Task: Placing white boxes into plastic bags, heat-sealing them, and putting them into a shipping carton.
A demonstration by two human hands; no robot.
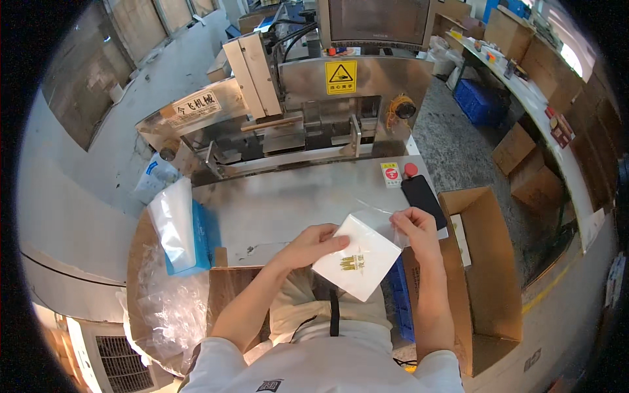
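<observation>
My left hand (316,245) grips a flat white square packet (364,275) by its left edge, thumb on top. Gold print marks the packet's face, and it is tilted above my lap. At its upper right, my right hand (420,234) pinches thin clear plastic film (375,209). The film stretches along the packet's far edge; whether it is a sleeve around the packet or a loose piece, I cannot tell. Just beyond my right hand, a black phone (424,202) lies on the metal worktop (288,203).
A metal machine (285,134) stands behind the worktop, with a red button (411,169) at right. On the left are a blue box with white film (190,252) and a carton of clear plastic (164,308). An open cardboard box (488,288) stands at right.
</observation>
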